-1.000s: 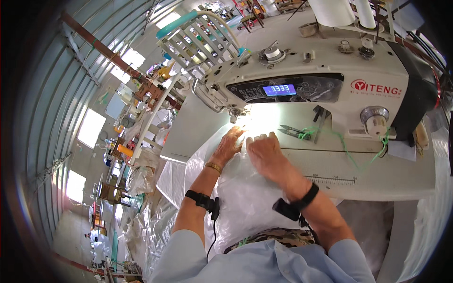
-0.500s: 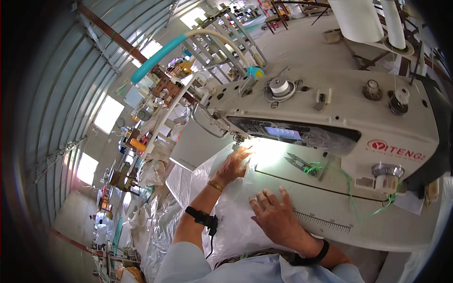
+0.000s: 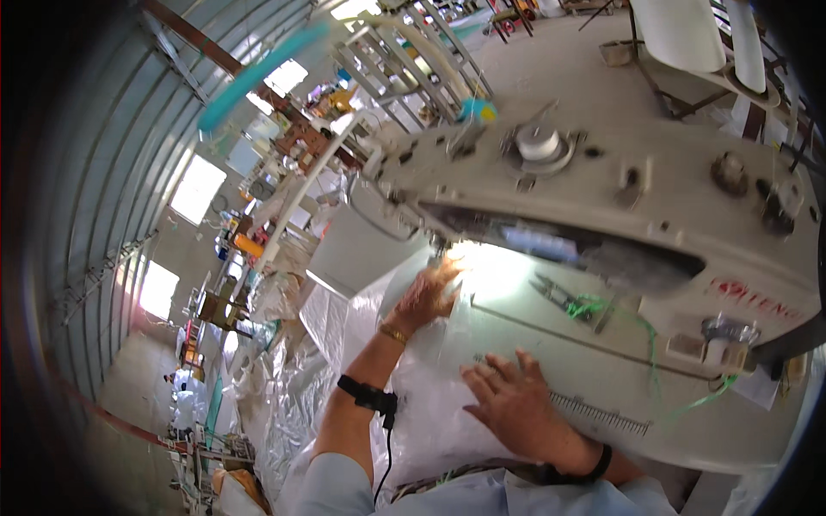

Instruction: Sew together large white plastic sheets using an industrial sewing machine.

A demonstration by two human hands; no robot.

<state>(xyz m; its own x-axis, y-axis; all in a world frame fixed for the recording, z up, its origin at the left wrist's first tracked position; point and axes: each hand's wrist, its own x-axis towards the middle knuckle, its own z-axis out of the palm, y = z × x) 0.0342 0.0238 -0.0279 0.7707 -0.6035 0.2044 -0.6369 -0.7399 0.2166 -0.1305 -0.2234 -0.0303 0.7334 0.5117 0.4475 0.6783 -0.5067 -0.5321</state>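
Observation:
A pale industrial sewing machine [image 3: 619,189] spans the view, its lamp glaring white under the head. My left hand [image 3: 423,299] is at the needle area, on clear plastic sheeting [image 3: 422,413]; glare and blur hide how its fingertips are closed. The sheeting runs from the machine bed [image 3: 594,361] down to my lap. Flat at the near edge of the bed lies my right hand [image 3: 512,404], fingers spread and palm down, with sheeting beside it. Small thread snips [image 3: 555,292] with a green strand rest on the bed, right of the lamp's glare.
Crumpled plastic sheeting [image 3: 288,421] heaps at the left of the bed. Green string [image 3: 654,361] trails along the machine's right side. Behind the machine stand a grey metal rack [image 3: 400,73] and large white thread cones [image 3: 680,34]. A ruler scale [image 3: 602,414] marks the bed's near edge.
The view has shifted and blurred, so the machine appears slightly lower and farther right. Both hands keep nearly the same places on the sheeting and bed.

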